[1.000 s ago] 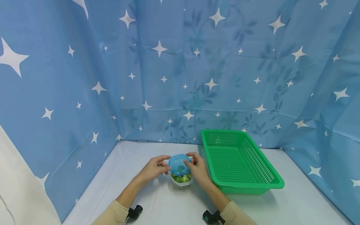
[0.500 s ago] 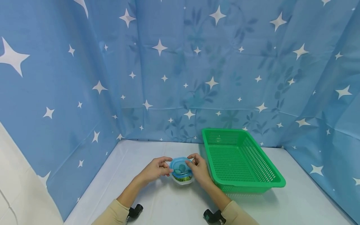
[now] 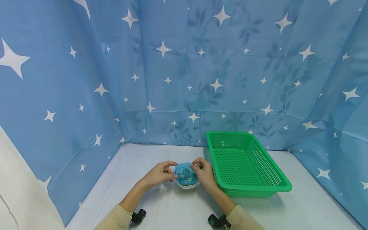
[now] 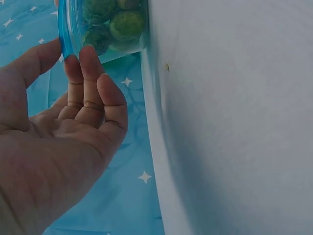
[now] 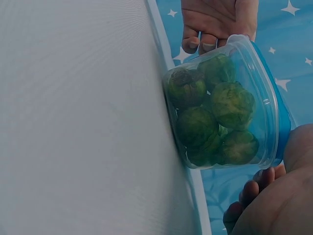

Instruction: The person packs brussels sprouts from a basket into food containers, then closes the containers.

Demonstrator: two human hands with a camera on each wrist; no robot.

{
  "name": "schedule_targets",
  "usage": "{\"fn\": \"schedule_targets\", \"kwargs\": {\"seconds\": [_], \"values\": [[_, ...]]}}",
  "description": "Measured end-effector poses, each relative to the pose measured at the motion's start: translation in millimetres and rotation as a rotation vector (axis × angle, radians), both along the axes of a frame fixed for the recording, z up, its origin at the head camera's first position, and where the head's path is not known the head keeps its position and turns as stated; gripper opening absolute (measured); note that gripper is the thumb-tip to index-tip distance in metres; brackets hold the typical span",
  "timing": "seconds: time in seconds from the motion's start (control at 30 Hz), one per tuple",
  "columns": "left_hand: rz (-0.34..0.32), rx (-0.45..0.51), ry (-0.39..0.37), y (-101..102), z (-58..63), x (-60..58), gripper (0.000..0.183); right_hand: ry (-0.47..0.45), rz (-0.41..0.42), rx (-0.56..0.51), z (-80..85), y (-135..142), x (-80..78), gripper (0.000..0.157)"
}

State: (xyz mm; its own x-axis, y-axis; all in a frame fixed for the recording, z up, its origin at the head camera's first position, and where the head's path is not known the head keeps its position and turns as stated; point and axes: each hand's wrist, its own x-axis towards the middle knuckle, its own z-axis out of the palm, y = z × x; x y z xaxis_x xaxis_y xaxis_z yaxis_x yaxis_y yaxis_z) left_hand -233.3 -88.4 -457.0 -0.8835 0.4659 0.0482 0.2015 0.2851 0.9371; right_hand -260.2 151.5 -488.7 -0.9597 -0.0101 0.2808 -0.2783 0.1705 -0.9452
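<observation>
A small clear plastic container (image 3: 187,186) with a see-through blue lid (image 3: 184,165) stands upright on the white table. Several Brussels sprouts (image 5: 234,105) fill it, showing through the clear wall in the right wrist view. The lid lies over the container's top. My left hand (image 3: 158,173) holds the lid's left edge, thumb on the blue rim and fingertips beneath it in the left wrist view. At the opposite edge, my right hand (image 3: 204,173) pinches the lid; its thumb lies on the lid and its other fingers curl below the rim.
A large green plastic basket (image 3: 238,188) with perforated walls stands to the right, close to my right hand. The white table (image 3: 138,156) runs back to a blue curtain (image 3: 178,95) with white stars, which also closes both sides.
The lid, tilted up at the back with sprouts visible below its front, has come down flat over the container. Both hands have followed it slightly downward. The basket has stayed put.
</observation>
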Motion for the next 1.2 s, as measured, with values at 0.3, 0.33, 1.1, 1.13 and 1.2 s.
{"fn": "schedule_targets", "kwargs": {"seconds": [0.3,0.33,1.1,1.13,1.2], "values": [[-0.011,-0.011,-0.019,-1,0.2,0.0,0.058,0.001,-0.005,-0.003,11.7,-4,10.7,0.008],[-0.010,-0.015,-0.019,-1,0.1,-0.2,0.058,0.006,-0.003,0.000,15.4,-4,14.1,0.007],[-0.075,0.029,-0.055,-4,-2.9,-5.4,0.061,0.086,-0.030,0.051,6.2,-5,1.9,0.020],[-0.076,0.032,-0.058,-4,-3.2,-5.6,0.061,0.089,-0.024,0.048,5.0,-4,0.6,0.021],[-0.080,0.041,-0.064,-5,-4.4,-6.6,0.061,0.093,-0.013,0.044,3.2,-2,-1.2,0.022]]}}
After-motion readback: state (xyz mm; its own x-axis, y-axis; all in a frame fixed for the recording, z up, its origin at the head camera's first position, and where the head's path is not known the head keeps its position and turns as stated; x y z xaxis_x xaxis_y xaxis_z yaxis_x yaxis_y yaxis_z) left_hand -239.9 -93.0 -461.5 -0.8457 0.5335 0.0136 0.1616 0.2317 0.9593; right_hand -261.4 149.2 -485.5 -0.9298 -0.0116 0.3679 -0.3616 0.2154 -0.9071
